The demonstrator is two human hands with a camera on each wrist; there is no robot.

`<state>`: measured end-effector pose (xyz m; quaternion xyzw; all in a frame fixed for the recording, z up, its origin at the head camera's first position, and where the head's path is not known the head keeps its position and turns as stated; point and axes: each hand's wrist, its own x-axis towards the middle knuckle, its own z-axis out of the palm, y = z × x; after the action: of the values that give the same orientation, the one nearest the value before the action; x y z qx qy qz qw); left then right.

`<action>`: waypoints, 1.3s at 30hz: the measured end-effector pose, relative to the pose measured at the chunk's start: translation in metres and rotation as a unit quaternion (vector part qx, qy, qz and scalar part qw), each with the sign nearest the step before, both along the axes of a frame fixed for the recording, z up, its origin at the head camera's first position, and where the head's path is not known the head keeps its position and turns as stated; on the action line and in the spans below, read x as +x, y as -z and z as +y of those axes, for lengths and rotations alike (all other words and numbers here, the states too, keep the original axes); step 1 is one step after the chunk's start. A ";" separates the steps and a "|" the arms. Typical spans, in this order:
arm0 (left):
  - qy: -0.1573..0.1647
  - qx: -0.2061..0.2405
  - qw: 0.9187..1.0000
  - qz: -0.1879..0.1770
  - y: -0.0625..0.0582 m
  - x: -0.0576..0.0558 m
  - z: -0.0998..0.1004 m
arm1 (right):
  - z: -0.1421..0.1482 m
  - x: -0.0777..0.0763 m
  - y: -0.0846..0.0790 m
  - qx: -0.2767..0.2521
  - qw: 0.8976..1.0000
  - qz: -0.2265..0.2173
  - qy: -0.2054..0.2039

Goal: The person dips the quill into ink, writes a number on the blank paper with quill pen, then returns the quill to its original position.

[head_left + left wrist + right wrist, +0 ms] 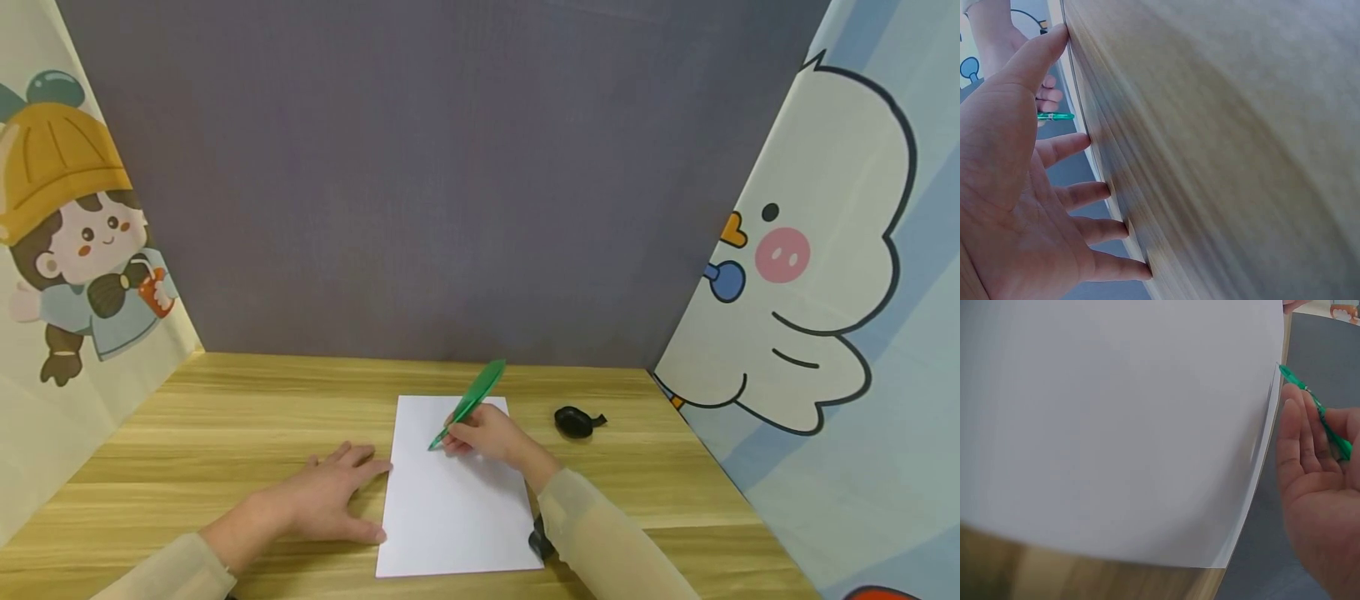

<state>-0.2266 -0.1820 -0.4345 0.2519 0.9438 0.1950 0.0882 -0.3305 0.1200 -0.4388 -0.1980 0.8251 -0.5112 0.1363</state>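
head view: my right hand (483, 431) pinches a green feather-shaped pen (477, 393) between thumb and fingers, the pen slanting with its plume up to the right. its tip is at the upper part of a white sheet (457, 521) on the wood-grain table (262, 400); actual contact i cannot confirm. my left hand (330, 493) is spread, holding nothing, thumb and index fingertip at the sheet's left edge. a black rounded object (574, 422) with a short tail lies to the right, apart from the sheet. a grey backdrop (450, 183) stands behind.

left wrist view: left fingers extended and well separated, fingertips down at the table; the pen shows beyond, between thumb and index.

right wrist view: right fingers curled, pen held against the thumb, point down at the sheet's surface.
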 end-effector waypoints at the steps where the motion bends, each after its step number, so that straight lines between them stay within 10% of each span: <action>1: 0.000 0.000 1.000 -0.001 0.000 0.000 0.000 | 0.000 0.001 0.000 0.001 1.000 0.000 -0.001; 39: -0.004 0.002 1.000 -0.010 0.000 0.000 0.000 | -0.002 0.014 -0.003 0.016 0.999 -0.009 -0.033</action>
<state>-0.2269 -0.1821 -0.4348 0.2461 0.9434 0.2003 0.0964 -0.3166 0.1182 -0.4360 -0.2180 0.8252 -0.4947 0.1637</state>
